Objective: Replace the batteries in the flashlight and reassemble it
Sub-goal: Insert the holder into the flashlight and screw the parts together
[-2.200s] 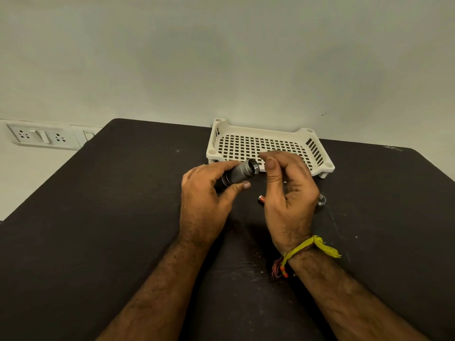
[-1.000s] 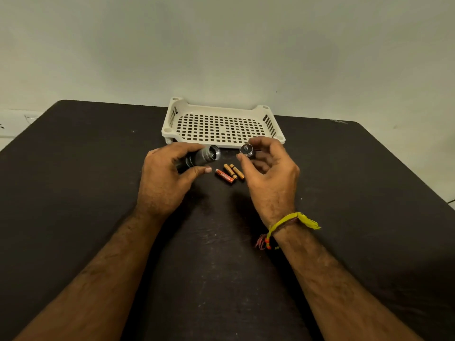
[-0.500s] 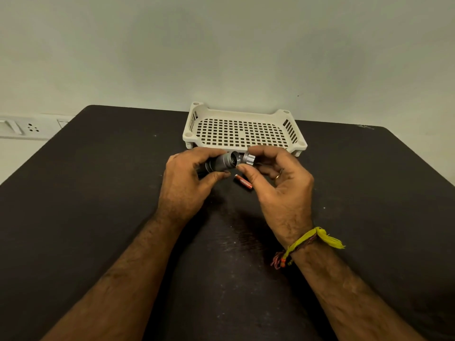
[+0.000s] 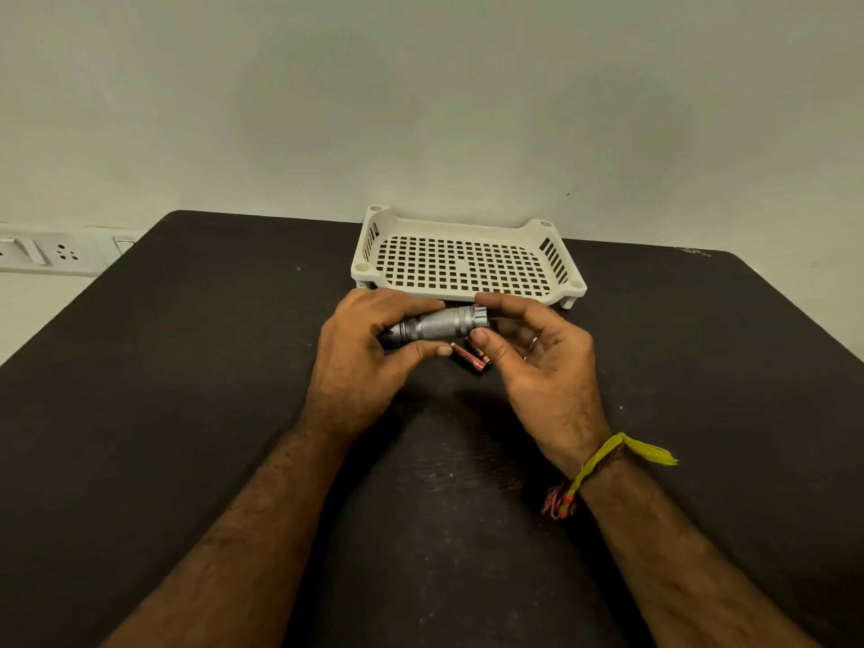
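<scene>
A small silver flashlight [image 4: 435, 326] with a knurled body is held level just above the dark table. My left hand [image 4: 357, 367] grips its left half, thumb below and fingers over the top. My right hand [image 4: 537, 367] pinches the end cap [image 4: 478, 317] at the flashlight's right end between thumb and forefinger; the cap sits against the body. Under the flashlight, loose orange-red batteries [image 4: 470, 357] lie on the table, partly hidden by my right thumb.
A cream perforated plastic tray [image 4: 460, 266] stands just behind my hands, near the table's far edge [image 4: 262, 217]. A wall socket plate [image 4: 42, 254] is at the far left. The dark table stretches wide on both sides.
My right hand brought the end cap from beside the flashlight onto its right end. More of the knurled body shows outside my left hand now. The camera view shifted slightly.
</scene>
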